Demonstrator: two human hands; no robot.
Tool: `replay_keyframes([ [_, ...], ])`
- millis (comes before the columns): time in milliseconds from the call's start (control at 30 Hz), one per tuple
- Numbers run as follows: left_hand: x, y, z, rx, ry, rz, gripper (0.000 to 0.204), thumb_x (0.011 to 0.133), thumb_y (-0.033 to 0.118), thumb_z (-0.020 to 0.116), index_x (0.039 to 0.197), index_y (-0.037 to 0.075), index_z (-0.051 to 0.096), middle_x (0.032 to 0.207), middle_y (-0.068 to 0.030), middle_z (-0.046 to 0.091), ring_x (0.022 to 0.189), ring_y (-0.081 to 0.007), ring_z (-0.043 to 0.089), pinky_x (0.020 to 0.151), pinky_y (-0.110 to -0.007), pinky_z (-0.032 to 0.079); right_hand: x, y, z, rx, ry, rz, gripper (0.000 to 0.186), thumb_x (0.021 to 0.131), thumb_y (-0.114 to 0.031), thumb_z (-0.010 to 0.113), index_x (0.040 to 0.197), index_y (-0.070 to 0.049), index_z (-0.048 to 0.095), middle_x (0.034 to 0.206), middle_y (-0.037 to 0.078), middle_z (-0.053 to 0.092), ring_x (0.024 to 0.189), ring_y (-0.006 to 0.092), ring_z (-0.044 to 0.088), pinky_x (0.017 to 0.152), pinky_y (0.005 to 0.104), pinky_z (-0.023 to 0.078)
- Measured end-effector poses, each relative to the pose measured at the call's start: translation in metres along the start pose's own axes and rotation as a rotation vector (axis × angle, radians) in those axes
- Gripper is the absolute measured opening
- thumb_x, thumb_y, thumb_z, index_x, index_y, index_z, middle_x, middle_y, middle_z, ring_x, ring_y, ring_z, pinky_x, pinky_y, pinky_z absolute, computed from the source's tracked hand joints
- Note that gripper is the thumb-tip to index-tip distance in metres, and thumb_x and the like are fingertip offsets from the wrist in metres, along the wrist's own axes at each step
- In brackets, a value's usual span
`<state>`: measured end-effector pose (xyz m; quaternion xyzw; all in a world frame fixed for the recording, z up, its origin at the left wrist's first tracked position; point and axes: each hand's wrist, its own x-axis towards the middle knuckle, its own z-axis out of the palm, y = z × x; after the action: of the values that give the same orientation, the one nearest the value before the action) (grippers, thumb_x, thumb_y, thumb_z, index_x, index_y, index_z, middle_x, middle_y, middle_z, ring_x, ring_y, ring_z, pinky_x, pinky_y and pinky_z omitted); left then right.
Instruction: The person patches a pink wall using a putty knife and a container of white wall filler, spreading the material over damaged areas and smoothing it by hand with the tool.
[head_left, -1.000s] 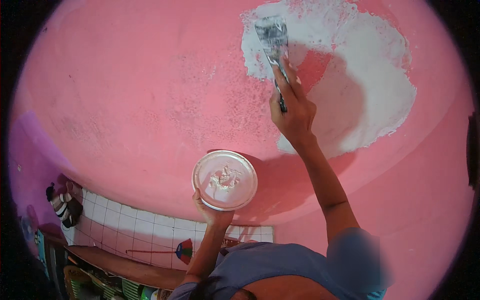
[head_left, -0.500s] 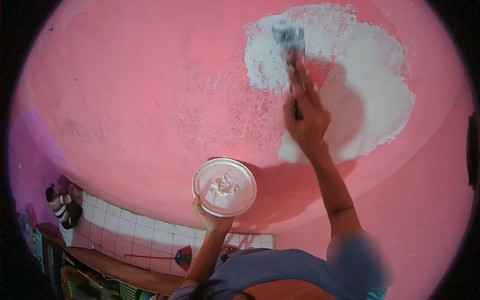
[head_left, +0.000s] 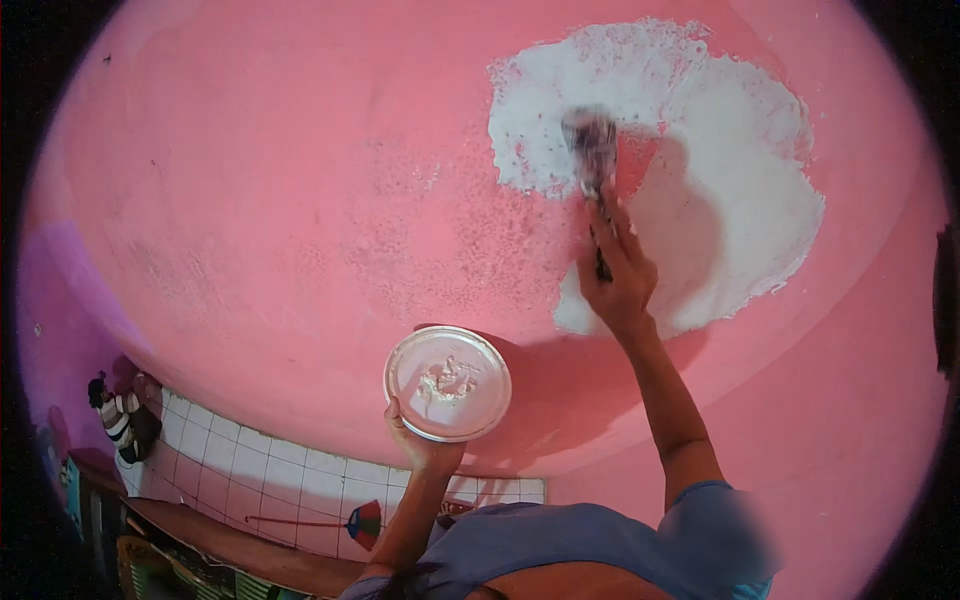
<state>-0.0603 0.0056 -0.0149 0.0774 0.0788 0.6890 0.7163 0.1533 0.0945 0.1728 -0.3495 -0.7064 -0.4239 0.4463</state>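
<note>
Your right hand [head_left: 618,275] grips the putty knife [head_left: 592,150], its blurred blade on the white plaster patch [head_left: 730,180] at upper right of the frame. Your left hand [head_left: 420,440] pinches the round plate [head_left: 447,383] with a putty lump below center. Bare pink wall [head_left: 250,200] spreads leftward; white tiles [head_left: 260,470] line the lower left.

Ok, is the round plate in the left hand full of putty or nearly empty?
Nearly empty. The round plate, held from below by the left hand, shows only a small white lump near its middle; the rest of its face is bare.
</note>
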Motion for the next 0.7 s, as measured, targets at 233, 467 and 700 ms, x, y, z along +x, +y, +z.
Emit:
replay_keyframes([
  [233,0.001,-0.001,-0.003,0.017,0.013,0.016,0.072,0.084,0.060,0.042,0.140,0.015,0.036,0.141,-0.0114,0.039,0.130,-0.0323,0.038,0.105,-0.055,0.034,0.067,0.002,0.000,0.055,0.081,0.048,0.045,0.079,0.002,0.059,0.123,-0.008,0.061,0.130,0.011,0.057,0.103,0.0238,0.065,0.073,0.0272,0.055],
  [467,-0.001,-0.001,0.001,0.003,0.031,-0.007,0.071,0.085,0.059,0.041,0.140,0.015,0.036,0.141,-0.0113,0.039,0.131,-0.0323,0.037,0.105,-0.055,0.033,-0.002,0.009,-0.004,0.001,0.015,0.015,0.047,0.079,0.001,0.059,0.125,-0.008,0.059,0.131,0.011,0.056,0.100,0.0227,0.066,0.068,0.0248,0.055],
  [700,-0.001,0.000,0.003,0.032,0.045,0.004,0.074,0.083,0.059,0.041,0.140,0.013,0.035,0.142,-0.0120,0.039,0.130,-0.0339,0.038,0.104,-0.056,0.035,0.056,0.004,-0.009,0.019,0.097,0.005,0.045,0.079,0.003,0.058,0.124,-0.005,0.059,0.129,0.014,0.057,0.101,0.0245,0.066,0.072,0.0278,0.055],
])
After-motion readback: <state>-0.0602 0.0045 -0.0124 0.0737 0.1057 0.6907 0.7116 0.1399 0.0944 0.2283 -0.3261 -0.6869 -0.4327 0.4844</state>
